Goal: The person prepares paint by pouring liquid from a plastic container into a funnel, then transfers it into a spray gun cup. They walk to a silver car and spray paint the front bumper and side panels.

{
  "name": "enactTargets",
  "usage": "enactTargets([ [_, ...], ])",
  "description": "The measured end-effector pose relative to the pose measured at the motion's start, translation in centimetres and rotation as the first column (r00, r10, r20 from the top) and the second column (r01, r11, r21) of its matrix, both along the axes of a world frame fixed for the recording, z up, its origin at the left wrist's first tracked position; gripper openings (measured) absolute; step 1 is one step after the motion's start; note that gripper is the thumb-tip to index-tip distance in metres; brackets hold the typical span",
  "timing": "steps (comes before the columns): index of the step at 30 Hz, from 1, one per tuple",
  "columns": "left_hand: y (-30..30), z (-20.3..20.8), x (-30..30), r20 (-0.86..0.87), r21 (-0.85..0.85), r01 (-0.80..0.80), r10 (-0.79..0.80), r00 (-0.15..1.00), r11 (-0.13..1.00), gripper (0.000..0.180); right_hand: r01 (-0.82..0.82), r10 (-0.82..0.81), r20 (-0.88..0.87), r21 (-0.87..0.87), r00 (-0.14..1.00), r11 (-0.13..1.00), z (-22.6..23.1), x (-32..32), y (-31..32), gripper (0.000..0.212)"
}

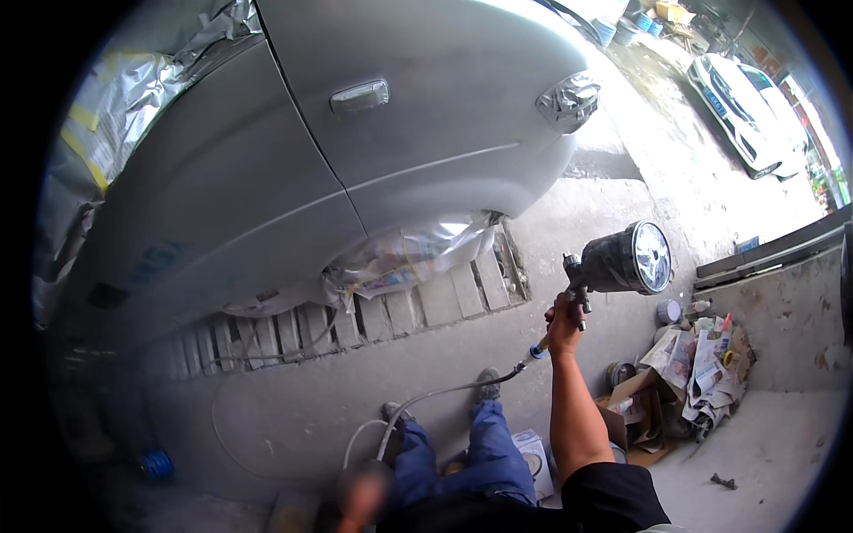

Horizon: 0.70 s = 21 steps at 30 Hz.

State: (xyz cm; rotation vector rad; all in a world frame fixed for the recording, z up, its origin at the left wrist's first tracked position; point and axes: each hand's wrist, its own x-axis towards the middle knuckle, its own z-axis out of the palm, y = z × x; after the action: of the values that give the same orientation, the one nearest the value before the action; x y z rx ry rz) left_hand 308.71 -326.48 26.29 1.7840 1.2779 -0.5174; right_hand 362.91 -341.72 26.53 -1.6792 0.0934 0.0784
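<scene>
My right hand is closed around the handle of a spray gun, held out to the right of the car. A dark paint cup with a pale round end sits on the gun, tilted sideways. From the handle's base a grey air hose curves down to the left. At the lower edge is my left hand, blurred; two strands of the hose run into it, and it seems closed on them. The silver-grey car body fills the upper left, with a door handle and a plastic-wrapped wheel.
A floor grating runs beneath the car. At right lie a cardboard box, crumpled newspaper and cans beside a low wall. A white car stands outside. Foil-like masking sheet covers the car's upper left.
</scene>
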Motion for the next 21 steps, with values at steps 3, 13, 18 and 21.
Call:
enactTargets([
  [3, 0.1, 0.6, 1.3, 0.064, 0.039, 0.055, -0.057, 0.996, 0.998, 0.058, -0.055, 0.055, -0.023, 0.017, 0.998, 0.998, -1.5, -1.2, 0.4, 0.014],
  [13, 0.6, -2.7, -4.9, -0.136, 0.092, 0.145, -0.132, 0.982, 0.985, 0.052, -0.624, 0.623, 0.09, -0.021, 0.777, 0.781, -2.0, -12.8, 6.9, 0.02],
  [18, 0.9, -5.7, -8.5, -0.062, 0.279, 0.645, -0.657, 0.751, 0.711, 0.03, -0.412, 0.425, -0.03, 0.193, 0.905, 0.89, -5.2, -8.6, 5.1, 0.028],
  [21, 0.9, -7.5, -10.0, -0.055, 0.429, 0.748, -0.812, 0.581, 0.507, 0.018, -0.179, 0.201, -0.153, 0.146, 0.968, 0.973, -6.0, -4.7, 2.4, 0.018],
])
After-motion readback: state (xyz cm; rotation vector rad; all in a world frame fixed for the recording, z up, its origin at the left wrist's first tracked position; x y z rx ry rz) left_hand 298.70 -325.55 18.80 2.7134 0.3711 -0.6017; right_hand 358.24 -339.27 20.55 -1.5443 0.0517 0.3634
